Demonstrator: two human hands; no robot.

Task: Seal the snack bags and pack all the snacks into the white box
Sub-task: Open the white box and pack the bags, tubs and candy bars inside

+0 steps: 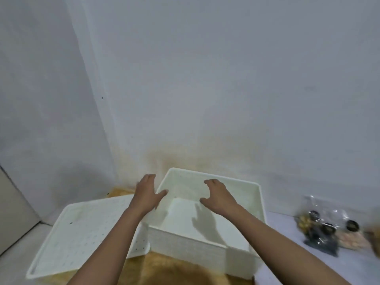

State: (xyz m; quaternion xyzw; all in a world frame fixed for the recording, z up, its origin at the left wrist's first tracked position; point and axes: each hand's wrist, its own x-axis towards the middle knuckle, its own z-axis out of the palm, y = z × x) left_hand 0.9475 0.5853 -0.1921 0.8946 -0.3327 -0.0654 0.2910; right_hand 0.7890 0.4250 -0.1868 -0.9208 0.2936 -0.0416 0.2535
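Note:
An open white box (pixel 186 246) stands in the middle of the table, and nothing lies inside it. Its white perforated lid (pixel 82 229) lies flat to the left. My left hand (pixel 147 195) hovers at the box's left rim with fingers spread and the thumb close to the rim. Over the box's inside my right hand (pixel 219 195) hangs with fingers loosely curved, holding nothing. Clear snack bags (pixel 327 229) with dark and pale snacks lie in a blurred pile at the far right.
The box rests partly on a brown wooden surface (pixel 174 272). White walls (pixel 205 79) rise close behind the table and meet at a corner on the left. A pale tabletop (pixel 308 264) runs under the bags.

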